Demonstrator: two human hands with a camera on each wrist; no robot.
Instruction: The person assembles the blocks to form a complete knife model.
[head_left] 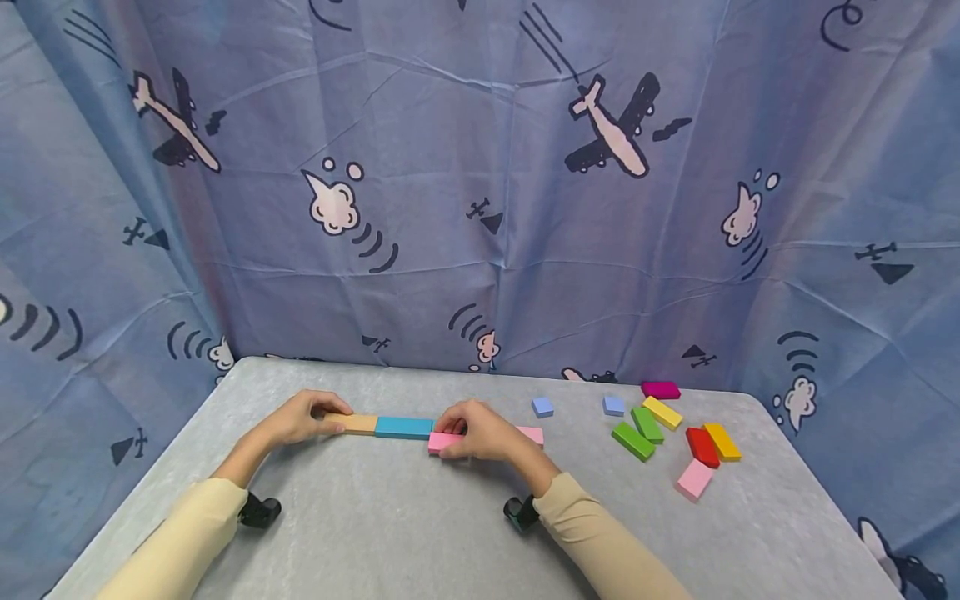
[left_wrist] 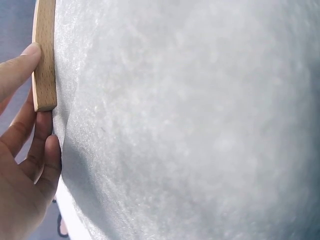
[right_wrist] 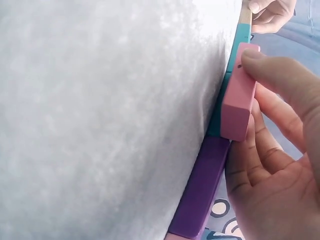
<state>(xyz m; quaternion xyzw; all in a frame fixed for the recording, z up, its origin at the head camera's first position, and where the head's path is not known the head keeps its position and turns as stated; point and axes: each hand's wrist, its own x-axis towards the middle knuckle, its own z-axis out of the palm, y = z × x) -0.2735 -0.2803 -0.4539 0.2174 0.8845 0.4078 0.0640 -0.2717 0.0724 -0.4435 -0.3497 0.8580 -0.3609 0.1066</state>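
Note:
A row of blocks runs across the table. At its left end is a plain wooden block, pinched by my left hand with the thumb on its near side. Beside it lies a blue block. My right hand grips a pink block between thumb and fingers, at the row's near side; whether it touches the row I cannot tell. In the right wrist view, a teal block is partly behind it, followed by a purple block. Another pink block shows beyond the right hand.
Loose blocks lie on the right of the grey table: two light blue blocks, two green blocks, two yellow blocks, a red block, a pink block and a magenta block. A patterned curtain hangs behind.

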